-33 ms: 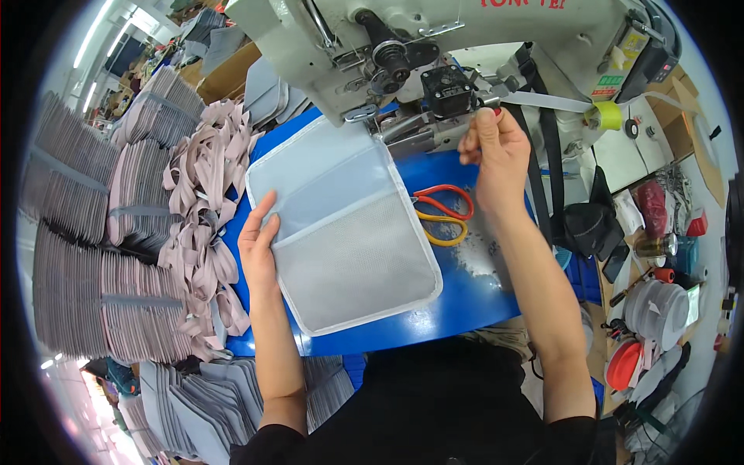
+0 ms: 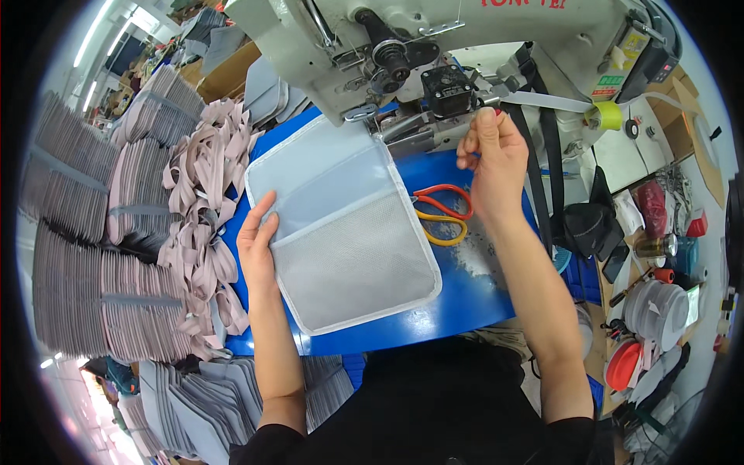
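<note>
A light grey fabric panel (image 2: 353, 267) with a mesh pocket, a clear upper part and a pale bound edge lies on the blue table. Its upper right edge runs beneath the sewing machine's metal parts. At the panel's left edge is my left hand (image 2: 257, 240), index finger and thumb parted and touching the rim. Up by the machine's black block (image 2: 448, 91), my right hand (image 2: 496, 159) is raised with thumb and forefinger pinched. A small red bit shows at those fingertips; what it belongs to is unclear. Scissors with red and yellow handles (image 2: 446, 213) lie partly under the panel.
The sewing machine (image 2: 535, 27) spans the top. White tape (image 2: 546, 101) runs from a yellow-green roll (image 2: 606, 116) toward it. Bundled grey panels (image 2: 66, 287) and a heap of pinkish strips (image 2: 205, 186) stand at left. Black straps (image 2: 549, 170) hang at right.
My right hand and forearm have shifted very slightly to the left. The panel and my left hand look almost unmoved.
</note>
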The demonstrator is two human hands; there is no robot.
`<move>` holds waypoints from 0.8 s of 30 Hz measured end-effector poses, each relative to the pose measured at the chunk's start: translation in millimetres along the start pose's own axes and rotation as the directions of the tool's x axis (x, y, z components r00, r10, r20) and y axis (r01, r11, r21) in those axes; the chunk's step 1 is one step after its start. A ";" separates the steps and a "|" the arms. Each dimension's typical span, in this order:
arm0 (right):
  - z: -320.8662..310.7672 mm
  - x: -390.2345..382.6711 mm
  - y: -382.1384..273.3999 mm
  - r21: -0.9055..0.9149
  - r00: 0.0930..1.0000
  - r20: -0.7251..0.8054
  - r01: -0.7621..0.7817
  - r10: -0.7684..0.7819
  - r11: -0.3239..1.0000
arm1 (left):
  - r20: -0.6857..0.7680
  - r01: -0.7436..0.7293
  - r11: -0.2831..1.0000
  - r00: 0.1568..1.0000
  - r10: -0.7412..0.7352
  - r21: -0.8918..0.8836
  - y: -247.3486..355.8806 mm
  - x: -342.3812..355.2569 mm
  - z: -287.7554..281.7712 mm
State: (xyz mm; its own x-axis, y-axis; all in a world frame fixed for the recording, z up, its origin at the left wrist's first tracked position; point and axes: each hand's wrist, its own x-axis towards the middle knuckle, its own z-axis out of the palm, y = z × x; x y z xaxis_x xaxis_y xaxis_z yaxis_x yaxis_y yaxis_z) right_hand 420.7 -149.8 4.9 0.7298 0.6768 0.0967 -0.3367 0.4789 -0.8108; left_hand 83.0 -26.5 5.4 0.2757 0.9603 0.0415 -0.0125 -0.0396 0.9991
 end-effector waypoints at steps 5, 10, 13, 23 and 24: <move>24.3 -43.2 32.2 -0.306 0.955 0.226 -0.119 0.193 0.945 | 0.010 0.001 1.000 1.000 -0.001 0.004 3.4 2.6 -2.6; 31.3 -44.6 43.3 -0.135 0.870 0.356 -0.312 0.340 0.940 | 0.013 -0.013 0.999 1.000 0.012 0.037 4.6 0.7 -3.0; 39.5 -50.1 35.8 -0.015 0.856 0.356 -0.397 0.376 0.918 | 0.016 -0.004 1.000 1.000 0.004 0.020 5.7 0.6 -2.6; 40.3 -54.9 32.3 0.089 0.834 0.376 -0.465 0.403 0.881 | -0.002 -0.018 0.996 1.000 0.018 0.093 15.3 8.1 0.0; 39.5 -53.7 31.9 0.083 0.831 0.381 -0.467 0.405 0.880 | 0.001 -0.006 0.995 1.000 0.006 0.101 16.8 11.7 1.0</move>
State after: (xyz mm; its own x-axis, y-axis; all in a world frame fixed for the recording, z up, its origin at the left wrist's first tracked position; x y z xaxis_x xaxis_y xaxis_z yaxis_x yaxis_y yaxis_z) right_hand 347.3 -148.8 -3.3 0.2437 0.9694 -0.0285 -0.6866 0.1517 -0.7110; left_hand 87.0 -16.2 22.6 0.2768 0.9598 0.0473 0.0826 -0.0728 0.9939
